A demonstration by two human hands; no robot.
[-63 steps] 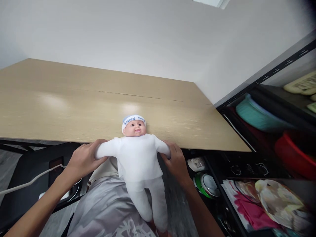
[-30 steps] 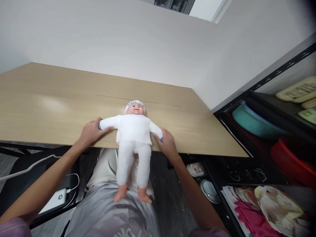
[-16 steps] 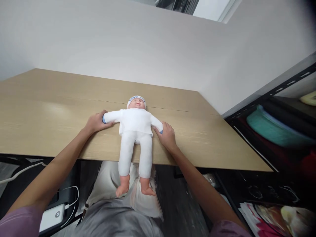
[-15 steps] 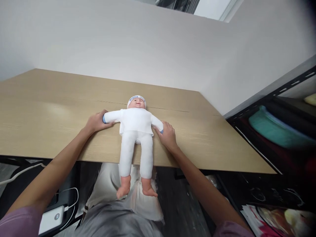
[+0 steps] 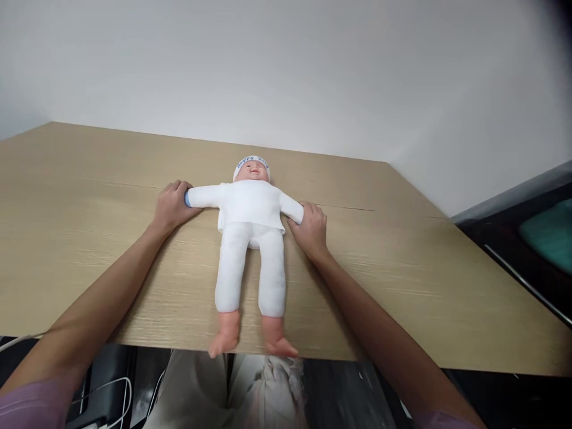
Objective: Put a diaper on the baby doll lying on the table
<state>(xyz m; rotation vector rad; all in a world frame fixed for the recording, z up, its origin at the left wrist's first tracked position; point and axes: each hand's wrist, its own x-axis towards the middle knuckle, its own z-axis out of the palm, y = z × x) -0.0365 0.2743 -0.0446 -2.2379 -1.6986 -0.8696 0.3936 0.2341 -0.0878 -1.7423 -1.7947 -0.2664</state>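
Grey-white wall [image 5: 250,71] stands beyond the fingers [image 5: 177,186]; wood table [image 5: 107,250] spreads beneath them. Doll [image 5: 251,205], dressed in white, lies on the table between the two sets of fingers, face up, back seemingly flat. Progress, judged from its lie: doll is laid out at full length on the wood; release is not yet done. Nothing further can be read from this view. Long axis runs straight away from the wearer, roughly square to the table's near edge. Legs [image 5: 230,268] lie on the wearer's side of the fingers, slightly parted. Head [image 5: 252,172] lies past the fingers, pointing wallward. Left hand [image 5: 173,205]: fingers wrap the end of one outstretched doll arm. Right hand [image 5: 311,231]: similar grasp on the other, thumb on the near side, remaining fingers partly hidden. Feet [image 5: 226,335]: nearer the wearer than the fingers, toes turned outward at the edge. Blue cuff [image 5: 187,198]: against the left fingers.
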